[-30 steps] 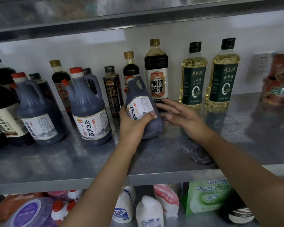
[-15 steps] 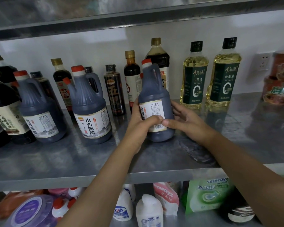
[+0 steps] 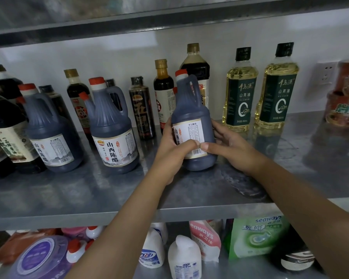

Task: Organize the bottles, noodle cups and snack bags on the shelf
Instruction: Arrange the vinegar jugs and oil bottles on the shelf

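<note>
nearest us, under the shelf (image 3: 89, 195) edge, soap bottles (image 3: 184, 256) and a green bag (image 3: 258, 238) sit on the lower level, partly cut off at six o'clock. both forearms reach up over that edge. the left grip (image 3: 174, 152) and the right grip (image 3: 233, 150) are wrapped round one dark jug (image 3: 191, 115), thumbs almost meeting across its label at the front; the fingers behind it are hidden. the jug stands upright between the palms, long axis vertical, red cap at twelve o'clock, handle turned toward one o'clock. its base is at the shelf surface, but we cannot tell whether it rests there or hangs just above. the label's main face points about eight o'clock, only half toward us. the twin jugs (image 3: 111, 133) stand at nine o'clock of it, well apart. we judge the coming move turns on that gap: a slide toward nine o'clock, or a twist to bring the label round, with the left grip on the leading side. farther back, a slim bottle (image 3: 141, 109) and a tall bottle (image 3: 195, 63) stand just behind the jug, near enough to be knocked. two oil bottles (image 3: 240, 97) stand at two o'clock. at three o'clock stacked cups (image 3: 345, 101) are blurred and cut by the frame edge.
</note>
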The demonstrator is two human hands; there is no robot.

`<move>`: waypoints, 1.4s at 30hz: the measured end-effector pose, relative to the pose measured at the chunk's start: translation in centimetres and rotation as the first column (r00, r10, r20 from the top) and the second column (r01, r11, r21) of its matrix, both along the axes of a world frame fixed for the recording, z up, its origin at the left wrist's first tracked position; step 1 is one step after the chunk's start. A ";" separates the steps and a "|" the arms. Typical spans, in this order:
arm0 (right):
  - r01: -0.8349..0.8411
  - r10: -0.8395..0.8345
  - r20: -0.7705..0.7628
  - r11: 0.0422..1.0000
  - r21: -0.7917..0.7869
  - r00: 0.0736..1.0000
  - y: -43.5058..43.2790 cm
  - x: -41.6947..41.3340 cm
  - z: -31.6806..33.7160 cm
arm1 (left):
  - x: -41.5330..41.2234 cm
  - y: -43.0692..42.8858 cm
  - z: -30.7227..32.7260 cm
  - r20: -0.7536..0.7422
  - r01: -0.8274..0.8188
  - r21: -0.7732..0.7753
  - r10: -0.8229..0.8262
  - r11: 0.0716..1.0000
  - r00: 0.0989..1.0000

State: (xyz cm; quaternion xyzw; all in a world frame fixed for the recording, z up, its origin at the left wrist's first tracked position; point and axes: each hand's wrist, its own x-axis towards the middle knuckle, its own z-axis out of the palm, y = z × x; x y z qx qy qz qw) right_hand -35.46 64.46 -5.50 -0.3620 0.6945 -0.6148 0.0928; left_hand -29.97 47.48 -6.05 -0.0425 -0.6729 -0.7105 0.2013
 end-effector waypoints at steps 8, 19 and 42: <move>-0.006 0.006 0.004 1.000 -0.016 1.000 -0.1 0.1 0.1 | 0.1 0.0 0.0 -0.016 0.024 0.006 -0.024 1.000 1.000; -0.034 0.035 0.018 0.998 -0.046 0.999 -0.2 0.4 0.2 | 0.3 -0.2 0.2 -0.014 0.081 0.082 -0.081 0.993 0.997; 0.167 -0.143 0.152 0.972 -0.166 0.978 4.4 -5.6 1.5 | -1.3 6.7 0.4 0.128 -0.084 -0.018 0.086 0.996 0.988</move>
